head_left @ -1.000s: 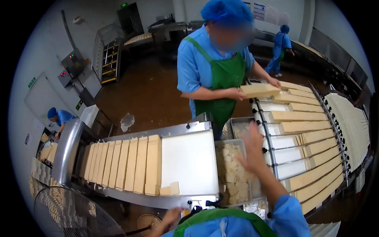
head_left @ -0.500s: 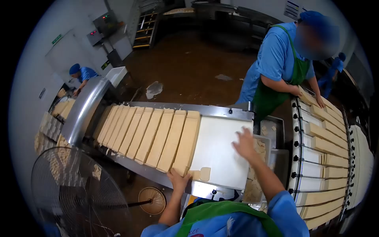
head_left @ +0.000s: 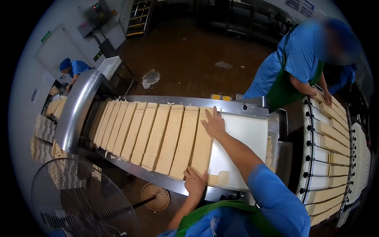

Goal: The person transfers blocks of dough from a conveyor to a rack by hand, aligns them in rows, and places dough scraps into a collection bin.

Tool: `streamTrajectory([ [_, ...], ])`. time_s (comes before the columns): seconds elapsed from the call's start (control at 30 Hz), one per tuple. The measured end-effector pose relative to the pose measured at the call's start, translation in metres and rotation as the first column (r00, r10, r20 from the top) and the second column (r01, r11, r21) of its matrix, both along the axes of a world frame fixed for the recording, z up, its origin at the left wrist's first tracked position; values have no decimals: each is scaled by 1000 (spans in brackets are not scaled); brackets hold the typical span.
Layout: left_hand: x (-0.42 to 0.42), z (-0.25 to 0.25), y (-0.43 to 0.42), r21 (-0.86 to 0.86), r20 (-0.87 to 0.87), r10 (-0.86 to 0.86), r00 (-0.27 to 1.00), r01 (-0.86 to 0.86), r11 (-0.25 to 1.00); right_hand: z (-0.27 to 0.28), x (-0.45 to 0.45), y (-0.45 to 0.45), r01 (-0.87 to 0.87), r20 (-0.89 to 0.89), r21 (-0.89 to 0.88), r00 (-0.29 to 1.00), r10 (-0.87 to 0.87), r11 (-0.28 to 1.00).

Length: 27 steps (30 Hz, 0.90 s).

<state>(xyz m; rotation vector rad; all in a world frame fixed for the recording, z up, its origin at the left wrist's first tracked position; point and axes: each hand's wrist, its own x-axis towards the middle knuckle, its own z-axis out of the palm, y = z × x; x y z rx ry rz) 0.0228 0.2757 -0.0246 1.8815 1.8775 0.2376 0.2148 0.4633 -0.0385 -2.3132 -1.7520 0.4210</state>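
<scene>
Brown floor [head_left: 177,71] is stretching behind a metal-sided conveyor [head_left: 244,130], where a row of long, pale slabs [head_left: 158,136] is lying side by side across the white belt. At the right-hand end of that row, the end slab [head_left: 202,146] is lying between a worker's two hands. The right hand [head_left: 215,124] is resting at its far end, fingers spread apart and touching the top. The left hand [head_left: 195,181] is touching the near end, fingers bending over the edge; whether they are grasping it, one cannot tell. Small pale scraps [head_left: 223,177] are lying on the belt just beside the left hand. To the right, a co-worker in a blue shirt and green apron [head_left: 302,55] is leaning over a second table [head_left: 320,181] crossed by thin rods, both hands touching a pale slab. A large fan [head_left: 83,197] is standing at lower left, while another person in blue [head_left: 79,67] is bending at far left.
</scene>
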Motion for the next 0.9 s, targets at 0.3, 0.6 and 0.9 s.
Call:
streamTrajectory([
  [0.3,5,-5,-6,71,76,-54,996,48,996,23,8,-9,239,-6,-177,970,-244,955],
  [0.6,55,-13,0,-89,41,-325,945,328,941,46,112,-128,643,-35,-129,758,-651,755],
  [0.9,161,33,-64,252,311,-521,795,460,852,76,197,-312,959,-511,121,283,-811,258],
])
